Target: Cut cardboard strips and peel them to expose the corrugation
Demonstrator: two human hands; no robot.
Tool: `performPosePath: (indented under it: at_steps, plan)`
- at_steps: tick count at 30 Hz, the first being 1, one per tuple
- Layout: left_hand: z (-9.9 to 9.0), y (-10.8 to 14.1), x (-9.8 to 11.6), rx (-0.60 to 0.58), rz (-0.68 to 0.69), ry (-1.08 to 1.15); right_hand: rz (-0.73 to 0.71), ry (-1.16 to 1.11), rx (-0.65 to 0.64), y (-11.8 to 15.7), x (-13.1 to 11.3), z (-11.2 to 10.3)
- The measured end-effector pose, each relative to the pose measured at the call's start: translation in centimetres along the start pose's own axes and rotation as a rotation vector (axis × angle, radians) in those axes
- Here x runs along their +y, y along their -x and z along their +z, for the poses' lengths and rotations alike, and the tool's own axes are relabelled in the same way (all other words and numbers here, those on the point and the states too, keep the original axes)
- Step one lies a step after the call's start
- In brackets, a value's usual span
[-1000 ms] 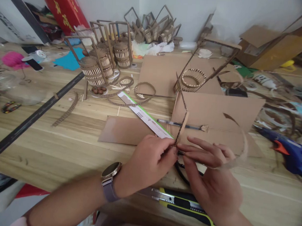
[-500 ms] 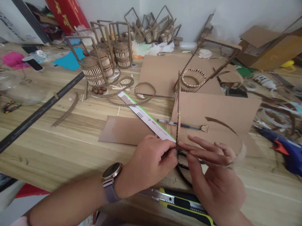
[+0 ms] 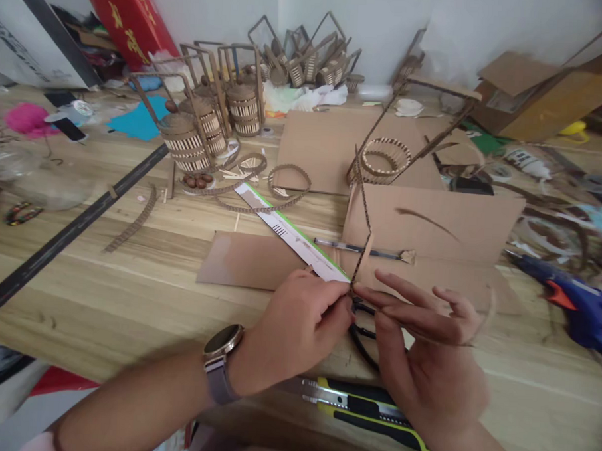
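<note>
A narrow brown strip of corrugated cardboard rises from between my fingertips, with a small flap sticking out where it bends. My left hand, wearing a watch on the wrist, has its thumb and index finger closed on the strip's lower part. Thumb and index finger of my right hand pinch at the same spot, while its other fingers stretch out. A blurred curved end hangs in the air right of that hand. Partly hidden black loops, perhaps scissor handles, lie beneath. A yellow-black utility knife rests nearer me.
Ahead lie folded cardboard, a white-and-green strip and a pen-like tool. Behind stand a small open basket and several lidded baskets. A blue glue gun is at right, a dark metal bar at left.
The strip's upright part has gone from nearly straight to bent, bulging rightward. Its loose curved end has swung, and my right fingers have shifted slightly right. My left hand has barely moved.
</note>
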State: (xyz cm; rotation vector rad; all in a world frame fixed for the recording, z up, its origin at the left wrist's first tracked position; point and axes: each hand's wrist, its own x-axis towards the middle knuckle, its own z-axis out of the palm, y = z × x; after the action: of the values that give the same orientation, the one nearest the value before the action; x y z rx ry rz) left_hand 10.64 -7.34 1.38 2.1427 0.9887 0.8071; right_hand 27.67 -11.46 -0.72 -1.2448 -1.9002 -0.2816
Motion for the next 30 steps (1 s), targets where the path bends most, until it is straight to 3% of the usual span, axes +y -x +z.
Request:
performPosePath:
  at_steps: [8,15,21,30]
  plan:
    - [-0.2,-0.2,0.1,-0.069,-0.079,0.051,-0.014,-0.013,-0.005,-0.1,0.0,-0.1]
    - [-0.1,-0.1,0.1,-0.038,-0.052,0.025,-0.037,0.043,0.003,-0.5,-0.1,0.1]
    - [-0.1,0.0,0.0,-0.022,0.005,0.035,0.025,-0.026,-0.007,0.2,0.2,0.0]
    - [-0.3,-0.2,0.1,-0.102,-0.088,0.055,0.023,-0.029,-0.005,0.1,0.1,0.0]
